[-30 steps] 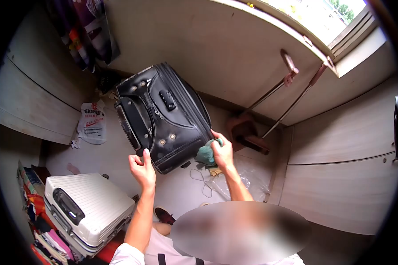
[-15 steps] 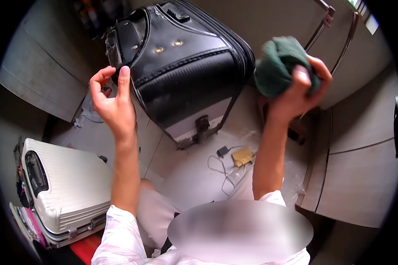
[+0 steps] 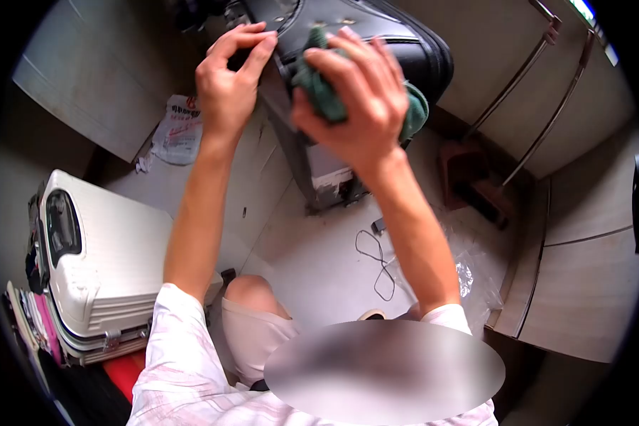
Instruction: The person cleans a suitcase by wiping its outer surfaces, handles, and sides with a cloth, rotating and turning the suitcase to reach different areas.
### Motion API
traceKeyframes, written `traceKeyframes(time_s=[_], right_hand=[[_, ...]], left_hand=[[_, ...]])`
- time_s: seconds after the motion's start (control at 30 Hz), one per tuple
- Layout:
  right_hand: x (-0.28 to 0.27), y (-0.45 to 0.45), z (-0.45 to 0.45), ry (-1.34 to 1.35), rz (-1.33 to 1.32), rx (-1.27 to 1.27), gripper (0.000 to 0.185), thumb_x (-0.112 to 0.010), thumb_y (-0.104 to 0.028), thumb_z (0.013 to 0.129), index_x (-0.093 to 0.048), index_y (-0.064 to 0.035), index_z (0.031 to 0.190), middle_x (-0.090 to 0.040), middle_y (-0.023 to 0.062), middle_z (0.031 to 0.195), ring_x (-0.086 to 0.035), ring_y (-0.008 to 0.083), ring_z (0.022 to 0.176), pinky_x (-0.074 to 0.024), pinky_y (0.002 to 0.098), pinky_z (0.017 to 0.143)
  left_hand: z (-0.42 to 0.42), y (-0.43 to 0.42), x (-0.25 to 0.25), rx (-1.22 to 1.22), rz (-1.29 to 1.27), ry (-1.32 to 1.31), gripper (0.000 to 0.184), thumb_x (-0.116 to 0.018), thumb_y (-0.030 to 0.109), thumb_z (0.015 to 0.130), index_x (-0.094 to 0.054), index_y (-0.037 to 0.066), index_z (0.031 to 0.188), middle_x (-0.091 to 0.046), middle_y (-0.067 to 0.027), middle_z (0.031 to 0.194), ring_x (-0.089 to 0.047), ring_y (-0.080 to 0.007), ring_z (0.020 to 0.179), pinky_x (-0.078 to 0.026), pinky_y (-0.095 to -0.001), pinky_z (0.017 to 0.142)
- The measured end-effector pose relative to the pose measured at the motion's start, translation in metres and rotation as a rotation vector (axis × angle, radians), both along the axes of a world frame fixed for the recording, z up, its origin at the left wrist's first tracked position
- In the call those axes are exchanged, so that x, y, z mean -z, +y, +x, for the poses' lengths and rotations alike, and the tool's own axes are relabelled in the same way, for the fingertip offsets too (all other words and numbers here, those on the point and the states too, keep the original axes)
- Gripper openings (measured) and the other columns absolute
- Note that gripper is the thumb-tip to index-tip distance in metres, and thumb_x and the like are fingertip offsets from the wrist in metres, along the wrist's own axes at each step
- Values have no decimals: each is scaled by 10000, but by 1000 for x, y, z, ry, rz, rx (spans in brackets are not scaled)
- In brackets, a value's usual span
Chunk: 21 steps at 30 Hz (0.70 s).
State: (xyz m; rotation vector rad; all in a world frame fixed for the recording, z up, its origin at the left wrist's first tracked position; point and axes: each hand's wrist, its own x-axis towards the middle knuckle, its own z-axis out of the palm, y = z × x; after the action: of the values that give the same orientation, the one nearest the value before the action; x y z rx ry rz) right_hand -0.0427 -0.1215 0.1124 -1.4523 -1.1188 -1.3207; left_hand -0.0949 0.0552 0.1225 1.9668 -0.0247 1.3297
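The black suitcase [image 3: 422,60] stands on the floor at the top of the head view, its upper part cut off by the frame. My left hand [image 3: 227,89] has its thumb and fingers closed on the suitcase's left edge. My right hand [image 3: 366,99] grips a green cloth [image 3: 321,91] and lies over the suitcase's near side, with the cloth against it. Some of the cloth hangs out to the right of the hand. The hand and cloth hide much of that side.
A white ribbed suitcase [image 3: 113,248] stands at the left. A printed plastic bag [image 3: 179,131] lies behind it. On the floor are a black cable [image 3: 376,263] and clear plastic wrap [image 3: 468,277]. A long-handled dustpan [image 3: 465,170] leans at the right, beside wooden panels [image 3: 582,284].
My right hand has brought the green cloth left and onto the suitcase's side. My left hand sits higher and farther right in view. The black suitcase appears higher and turned.
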Motion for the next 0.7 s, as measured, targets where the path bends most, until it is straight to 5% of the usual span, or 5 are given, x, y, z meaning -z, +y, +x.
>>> traceKeyframes(time_s=[0.2, 0.33, 0.5, 0.63, 0.7], right_hand=[[-16, -4, 43, 109, 167, -18, 176, -677, -91, 757, -661, 1, 906, -707, 144, 1033, -684, 341, 884, -552, 365, 781], [-4, 20, -20, 10, -51, -108, 230, -743, -139, 721, -658, -78, 926, -709, 117, 1081, -667, 307, 1098, -467, 453, 1039], [-34, 11, -4, 180, -151, -232, 264, -787, -120, 685, -648, -90, 907, -710, 65, 1049, -672, 294, 1067, -507, 438, 971], [-49, 27, -42, 44, -476, -61, 164, -689, -58, 810, -656, -57, 971, -667, 170, 1179, -629, 306, 1130, -480, 379, 979], [-14, 29, -33, -189, -384, 25, 344, -837, -197, 611, -642, -113, 882, -698, 46, 1032, -635, 256, 1140, -481, 423, 995]], left_hand=[[-13, 4, -3, 91, 280, 67, 230, -668, 98, 895, -749, 127, 1108, -682, -32, 1234, -543, -208, 1243, -390, -342, 1082], [-17, 18, -5, 144, 301, 115, 296, -593, 40, 898, -740, 132, 1138, -658, -35, 1277, -507, -213, 1279, -367, -352, 1107], [-24, 38, -11, 212, 460, 180, 541, -515, -9, 863, -491, 91, 1394, -598, -172, 1343, -554, -286, 1266, -370, -393, 1121], [-24, 33, -8, 576, 3, 81, 381, -518, 2, 874, -608, 39, 1243, -651, -144, 1246, -568, -270, 1241, -408, -357, 1083], [-24, 34, -6, 640, -106, 17, 286, -529, 11, 892, -629, -10, 1160, -664, -164, 1194, -602, -285, 1186, -452, -353, 1025]])
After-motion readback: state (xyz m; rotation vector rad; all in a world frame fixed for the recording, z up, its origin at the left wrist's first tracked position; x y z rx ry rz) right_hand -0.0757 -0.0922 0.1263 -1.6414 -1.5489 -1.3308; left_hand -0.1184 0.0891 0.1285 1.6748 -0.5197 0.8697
